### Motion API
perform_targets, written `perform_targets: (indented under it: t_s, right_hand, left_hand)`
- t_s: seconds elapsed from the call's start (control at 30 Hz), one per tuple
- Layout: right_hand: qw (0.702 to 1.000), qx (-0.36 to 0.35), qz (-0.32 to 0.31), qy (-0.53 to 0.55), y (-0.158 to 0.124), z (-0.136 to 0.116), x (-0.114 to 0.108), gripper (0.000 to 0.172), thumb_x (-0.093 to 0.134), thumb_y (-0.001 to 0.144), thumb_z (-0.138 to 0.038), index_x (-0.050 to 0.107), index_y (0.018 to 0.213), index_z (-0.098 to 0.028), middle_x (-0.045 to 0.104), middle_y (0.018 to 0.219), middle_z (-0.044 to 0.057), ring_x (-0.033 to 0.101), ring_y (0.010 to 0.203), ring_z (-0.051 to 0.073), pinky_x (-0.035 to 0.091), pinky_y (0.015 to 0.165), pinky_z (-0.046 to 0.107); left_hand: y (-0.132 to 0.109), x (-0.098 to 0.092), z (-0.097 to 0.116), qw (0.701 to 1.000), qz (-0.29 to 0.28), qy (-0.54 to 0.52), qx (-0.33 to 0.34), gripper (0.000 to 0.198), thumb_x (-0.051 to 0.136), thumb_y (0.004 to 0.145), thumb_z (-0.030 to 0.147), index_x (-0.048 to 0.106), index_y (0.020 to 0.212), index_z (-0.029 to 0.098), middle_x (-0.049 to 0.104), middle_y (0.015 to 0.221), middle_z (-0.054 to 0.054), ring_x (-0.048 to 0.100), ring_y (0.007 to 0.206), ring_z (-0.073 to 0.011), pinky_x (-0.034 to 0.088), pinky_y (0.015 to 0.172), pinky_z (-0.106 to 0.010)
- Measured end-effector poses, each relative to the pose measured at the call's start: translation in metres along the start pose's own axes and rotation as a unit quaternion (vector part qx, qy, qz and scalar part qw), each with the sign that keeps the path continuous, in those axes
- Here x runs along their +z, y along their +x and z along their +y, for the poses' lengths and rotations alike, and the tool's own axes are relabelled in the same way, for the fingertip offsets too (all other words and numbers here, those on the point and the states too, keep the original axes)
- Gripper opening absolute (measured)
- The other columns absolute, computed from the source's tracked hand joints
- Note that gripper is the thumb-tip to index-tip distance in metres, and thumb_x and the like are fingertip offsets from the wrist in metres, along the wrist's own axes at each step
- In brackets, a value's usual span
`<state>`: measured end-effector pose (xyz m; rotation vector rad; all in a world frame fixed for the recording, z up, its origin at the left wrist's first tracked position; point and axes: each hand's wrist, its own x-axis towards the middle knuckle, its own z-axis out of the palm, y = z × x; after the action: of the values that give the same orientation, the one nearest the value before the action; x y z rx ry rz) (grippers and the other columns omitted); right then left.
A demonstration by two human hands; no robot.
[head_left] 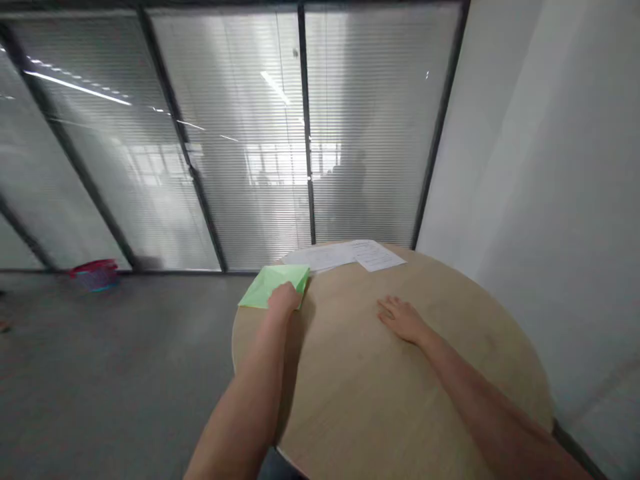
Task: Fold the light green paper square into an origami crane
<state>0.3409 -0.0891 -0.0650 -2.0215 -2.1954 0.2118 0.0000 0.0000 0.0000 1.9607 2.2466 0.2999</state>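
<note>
Green paper [270, 283] is under the L hand [283, 300], at the far-left rim of the round table [360, 393], part of it hanging over the edge. It looks like a thin, light folded sheet: prob. limp, creases easily, slides on the smooth top. Best hold is likely a pinch at the overhanging edge or a corner, w/ thumb beneath.

L arm is stretched fwd, wrist low, hand covering the sheet's near-right corner, fingers bent. Can't tell if it pinches or just presses.

R hand [403, 319] lies flat, palm down, fingers spread, holding nothing, well apart from the L. White sheets [350, 255] lie beyond both hands.
</note>
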Motion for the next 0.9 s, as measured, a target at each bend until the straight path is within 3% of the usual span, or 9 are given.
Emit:
perform_targets:
  t_s: [0.23, 0.43, 0.53, 0.57, 0.7, 0.8, 0.9]
  right_hand:
    - [1.000, 0.005, 0.001, -0.003, 0.001, -0.001, 0.001, 0.061, 0.036, 0.104, -0.050, 0.042, 0.159, -0.022, 0.033, 0.166, 0.013, 0.030, 0.155, 0.030, 0.022, 0.125, 0.048]
    - [1.000, 0.006, 0.000, 0.000, 0.003, -0.001, 0.004, 0.061, 0.037, 0.105, -0.049, 0.041, 0.159, -0.022, 0.031, 0.167, 0.013, 0.029, 0.155, 0.030, 0.021, 0.126, 0.048]
    - [1.000, 0.006, 0.006, 0.009, 0.004, -0.001, 0.005, 0.060, 0.039, 0.104, -0.048, 0.043, 0.158, -0.021, 0.033, 0.166, 0.014, 0.030, 0.155, 0.030, 0.021, 0.126, 0.048]
    - [1.000, 0.006, 0.010, 0.017, 0.004, -0.001, 0.005, 0.059, 0.041, 0.104, -0.047, 0.045, 0.157, -0.021, 0.034, 0.166, 0.014, 0.031, 0.155, 0.030, 0.022, 0.126, 0.048]
    - [0.993, 0.006, 0.056, 0.102, 0.007, -0.005, 0.003, 0.053, 0.051, 0.100, -0.038, 0.055, 0.149, -0.019, 0.041, 0.162, 0.014, 0.037, 0.152, 0.028, 0.025, 0.126, 0.043]
    - [0.959, 0.025, 0.121, 0.256, 0.008, -0.010, -0.003, 0.046, 0.051, 0.099, -0.033, 0.062, 0.141, -0.019, 0.052, 0.154, 0.012, 0.047, 0.145, 0.024, 0.031, 0.124, 0.039]
    - [0.875, 0.060, 0.110, 0.468, 0.006, -0.016, -0.011, 0.043, 0.048, 0.100, -0.036, 0.060, 0.138, -0.020, 0.062, 0.143, 0.013, 0.062, 0.128, 0.023, 0.048, 0.110, 0.040]
  left_hand:
    - [0.003, -0.001, -0.003, 1.000, -0.004, -0.002, -0.007, 0.042, 0.057, 0.090, 0.034, 0.068, 0.127, 0.017, 0.069, 0.132, -0.022, 0.067, 0.120, -0.0364, 0.054, 0.091, -0.040]
    - [-0.004, -0.012, -0.001, 1.000, 0.013, -0.011, -0.015, 0.042, 0.053, 0.095, 0.036, 0.068, 0.130, 0.018, 0.069, 0.130, -0.022, 0.066, 0.118, -0.0384, 0.053, 0.093, -0.047]
    - [-0.014, -0.027, 0.004, 0.998, 0.064, -0.007, -0.003, 0.038, 0.049, 0.098, 0.035, 0.069, 0.126, 0.019, 0.070, 0.126, -0.019, 0.065, 0.116, -0.0374, 0.052, 0.092, -0.048]
    - [-0.019, -0.032, 0.007, 0.994, 0.112, -0.003, 0.013, 0.035, 0.047, 0.098, 0.033, 0.071, 0.120, 0.019, 0.071, 0.120, -0.019, 0.066, 0.112, -0.0363, 0.052, 0.088, -0.047]
    - [-0.049, -0.048, 0.033, 0.983, 0.172, 0.004, 0.068, 0.034, 0.041, 0.100, 0.030, 0.069, 0.114, 0.016, 0.068, 0.119, -0.018, 0.062, 0.114, -0.0319, 0.051, 0.088, -0.042]
    - [-0.081, -0.045, 0.065, 0.977, 0.162, 0.013, 0.139, 0.029, 0.046, 0.097, 0.031, 0.070, 0.105, 0.017, 0.071, 0.109, -0.015, 0.064, 0.107, -0.0286, 0.051, 0.084, -0.037]
    - [-0.110, -0.028, 0.095, 0.969, 0.089, 0.010, 0.230, 0.026, 0.050, 0.094, 0.031, 0.072, 0.100, 0.018, 0.073, 0.105, -0.013, 0.068, 0.099, -0.0265, 0.051, 0.080, -0.034]
